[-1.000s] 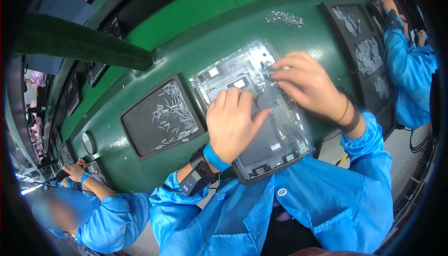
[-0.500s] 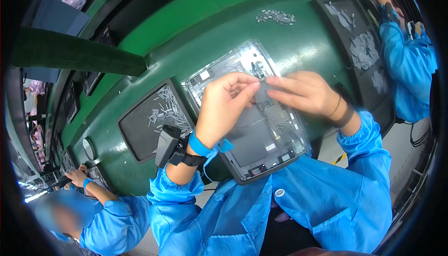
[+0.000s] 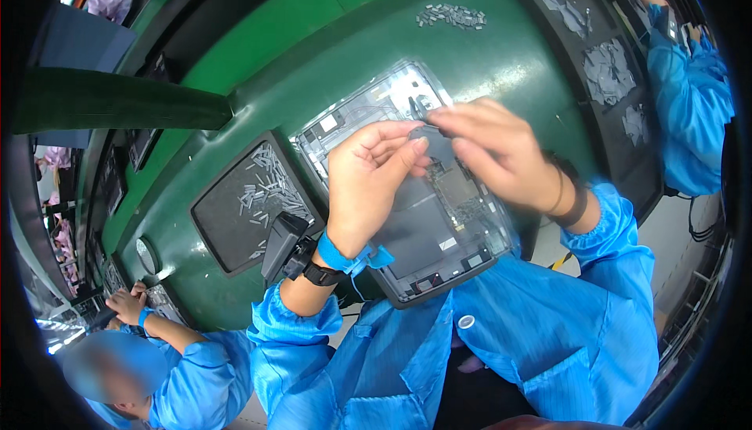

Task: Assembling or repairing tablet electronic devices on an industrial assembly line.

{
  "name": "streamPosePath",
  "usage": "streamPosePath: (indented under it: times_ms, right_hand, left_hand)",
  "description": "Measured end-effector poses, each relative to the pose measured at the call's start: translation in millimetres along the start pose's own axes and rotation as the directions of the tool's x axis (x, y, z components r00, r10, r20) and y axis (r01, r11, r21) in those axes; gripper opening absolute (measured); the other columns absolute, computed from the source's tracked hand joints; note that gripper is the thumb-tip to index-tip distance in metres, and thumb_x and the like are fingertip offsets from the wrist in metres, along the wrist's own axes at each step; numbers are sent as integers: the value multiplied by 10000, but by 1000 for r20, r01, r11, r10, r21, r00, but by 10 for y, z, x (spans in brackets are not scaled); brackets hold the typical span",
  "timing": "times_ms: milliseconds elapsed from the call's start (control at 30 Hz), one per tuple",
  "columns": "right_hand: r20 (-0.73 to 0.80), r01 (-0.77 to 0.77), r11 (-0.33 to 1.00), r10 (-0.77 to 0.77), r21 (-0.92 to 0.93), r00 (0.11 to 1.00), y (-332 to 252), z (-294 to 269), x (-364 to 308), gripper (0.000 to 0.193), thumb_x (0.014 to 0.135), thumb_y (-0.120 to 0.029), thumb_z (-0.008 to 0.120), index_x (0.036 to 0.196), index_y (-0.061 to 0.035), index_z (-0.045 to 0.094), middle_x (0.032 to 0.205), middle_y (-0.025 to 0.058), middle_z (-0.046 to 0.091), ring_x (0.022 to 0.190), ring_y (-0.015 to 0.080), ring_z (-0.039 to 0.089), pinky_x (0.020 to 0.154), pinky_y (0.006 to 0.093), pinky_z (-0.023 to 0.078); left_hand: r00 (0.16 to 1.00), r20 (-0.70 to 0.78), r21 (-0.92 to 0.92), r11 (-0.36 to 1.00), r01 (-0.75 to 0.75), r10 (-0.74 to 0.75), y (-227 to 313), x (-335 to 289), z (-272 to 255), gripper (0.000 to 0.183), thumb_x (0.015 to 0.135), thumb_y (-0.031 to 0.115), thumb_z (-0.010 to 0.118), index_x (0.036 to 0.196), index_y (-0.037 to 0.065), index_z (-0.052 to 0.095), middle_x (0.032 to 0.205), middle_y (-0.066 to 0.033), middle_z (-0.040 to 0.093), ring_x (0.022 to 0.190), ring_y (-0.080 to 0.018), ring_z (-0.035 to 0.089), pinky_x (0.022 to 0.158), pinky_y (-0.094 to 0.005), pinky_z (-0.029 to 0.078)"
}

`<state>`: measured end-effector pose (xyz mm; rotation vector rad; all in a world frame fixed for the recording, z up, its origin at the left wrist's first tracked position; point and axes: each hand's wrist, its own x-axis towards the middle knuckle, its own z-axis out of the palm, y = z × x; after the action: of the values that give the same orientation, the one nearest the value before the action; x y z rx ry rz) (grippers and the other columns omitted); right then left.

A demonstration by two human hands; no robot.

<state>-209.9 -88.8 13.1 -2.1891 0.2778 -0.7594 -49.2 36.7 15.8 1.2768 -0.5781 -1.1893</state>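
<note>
Hands meet over an opened tablet (image 3: 423,226) that lies back-up on the green conveyor belt (image 3: 501,62), its inner parts bare inside a grey frame. The left hand (image 3: 368,179) is raised above the middle of the device, fingers curled and pressed together at the tips, pinching one end of a small dark grey strip (image 3: 425,132). The right hand (image 3: 493,156) comes in from the other side and pinches the same strip between thumb and forefinger, so the two sets of fingertips almost touch. Whether the strip is tape or film cannot be told.

Under the left palm sits the tablet's dark flat battery area, and toward the wrist a small white rectangular label (image 3: 447,243) is stuck on the dark surface; another white label (image 3: 327,123) lies beyond the left fingertips near the far corner of the frame. A blue wrist strap (image 3: 345,258) and a black watch-like band (image 3: 321,274) ring the left wrist; a dark band (image 3: 576,203) circles the right wrist.

Just outside the left wrist lies a black tray (image 3: 247,203) scattered with small pale strips. Well beyond both hands, a little heap of grey parts (image 3: 452,16) rests on the belt. Past the right hand a long black tray (image 3: 603,62) holds grey sheets, and a co-worker's blue sleeve (image 3: 689,101) reaches toward it. Another person's hand (image 3: 125,305) works near the lower left.
</note>
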Motion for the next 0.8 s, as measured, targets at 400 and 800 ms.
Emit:
streamPosePath:
  times_ms: [400,800]
  right_hand:
    - [185,336,842,-282,-422,941,-57,-129,-9,380,716,-90,734,1071,28,672,1026,119,684,762,234,623,672,342,497]
    - [213,477,789,-427,-387,879,-84,-252,1,394,691,-98,738,1073,-12,690,1128,123,675,774,214,614,675,325,512]
  left_hand:
    - [997,10,69,994,81,-82,88,-14,-3,306,889,7,680,1163,-40,553,835,-100,701,707,-136,674,623,-237,547]
    - [983,113,-47,987,152,-146,191,226,-190,338,889,41,694,1155,-36,500,817,-119,694,689,-171,674,600,-263,545]
